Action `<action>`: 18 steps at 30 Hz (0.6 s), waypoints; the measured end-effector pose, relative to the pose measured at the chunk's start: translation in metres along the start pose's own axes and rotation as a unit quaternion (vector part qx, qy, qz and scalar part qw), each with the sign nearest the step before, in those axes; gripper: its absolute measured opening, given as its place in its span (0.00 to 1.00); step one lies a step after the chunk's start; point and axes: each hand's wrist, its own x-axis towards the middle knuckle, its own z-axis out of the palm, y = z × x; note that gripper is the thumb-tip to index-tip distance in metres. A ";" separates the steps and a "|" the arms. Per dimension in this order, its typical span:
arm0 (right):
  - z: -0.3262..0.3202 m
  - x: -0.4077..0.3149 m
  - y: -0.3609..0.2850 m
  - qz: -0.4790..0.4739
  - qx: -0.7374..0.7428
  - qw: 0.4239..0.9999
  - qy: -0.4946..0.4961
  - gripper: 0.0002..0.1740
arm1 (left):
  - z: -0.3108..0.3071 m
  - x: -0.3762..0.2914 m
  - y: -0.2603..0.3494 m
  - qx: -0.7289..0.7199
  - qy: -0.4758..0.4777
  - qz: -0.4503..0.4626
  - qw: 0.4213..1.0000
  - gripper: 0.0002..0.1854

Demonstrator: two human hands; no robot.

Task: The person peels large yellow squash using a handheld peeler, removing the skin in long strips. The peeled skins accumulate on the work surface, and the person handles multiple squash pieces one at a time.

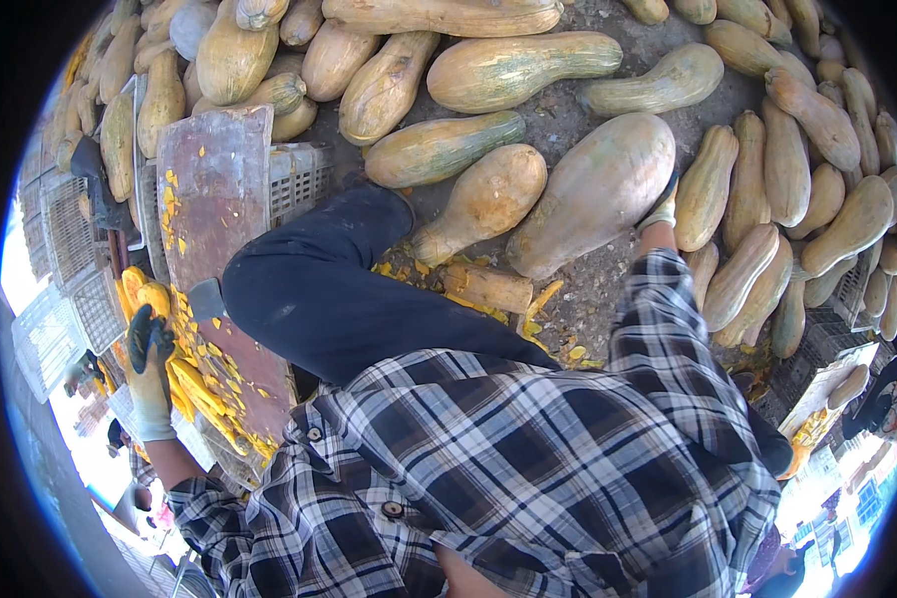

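My right hand (661, 202), in a light work glove with dark finger coating, rests against the right side of a large pale squash (602, 190); its fingers are partly hidden. At the left, my left hand (149, 359), gloved alike, hovers or rests by orange squash pieces (198, 389) at the board's edge; whether it holds anything is not clear. A wide metal blade (207, 299) lies on the worn reddish board (213, 179) beside my knee. Yellow-orange peelings are scattered over the board. A shorter tan squash (489, 194) lies left of the large one.
Many whole squashes (785, 164) cover the ground ahead and to the right. A short cut squash piece or log (488, 288) lies among peelings near my leg. Plastic crates (299, 176) stand beside the board and farther left. Other people are at the far left and right edges.
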 end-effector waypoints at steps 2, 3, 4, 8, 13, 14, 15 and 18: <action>0.011 -0.002 0.021 0.009 0.007 1.000 0.004 0.51 | 0.000 0.012 0.006 -0.003 -0.018 0.043 0.999 0.25; 0.017 -0.007 0.026 0.018 0.011 1.000 0.011 0.51 | 0.002 0.016 0.008 0.029 -0.025 0.036 0.999 0.25; 0.022 -0.015 0.026 0.025 0.010 0.999 0.018 0.51 | 0.004 0.018 0.008 0.034 -0.023 0.028 0.999 0.25; 0.043 -0.051 0.003 0.015 -0.069 0.997 0.039 0.50 | 0.024 0.026 0.008 0.044 -0.028 0.031 0.998 0.26; 0.091 -0.039 0.069 0.025 -0.152 0.983 0.099 0.49 | 0.034 0.031 0.023 0.047 -0.034 0.053 0.997 0.26; 0.104 -0.026 0.088 0.058 -0.139 0.988 0.033 0.50 | 0.032 0.027 0.026 0.056 -0.039 0.069 0.995 0.25; 0.113 -0.021 0.109 0.127 -0.167 0.978 -0.005 0.51 | 0.031 0.023 0.028 0.062 -0.012 0.040 0.997 0.25; 0.117 -0.020 0.109 0.243 -0.132 0.960 -0.036 0.52 | 0.046 0.017 0.041 0.023 0.024 0.004 0.999 0.26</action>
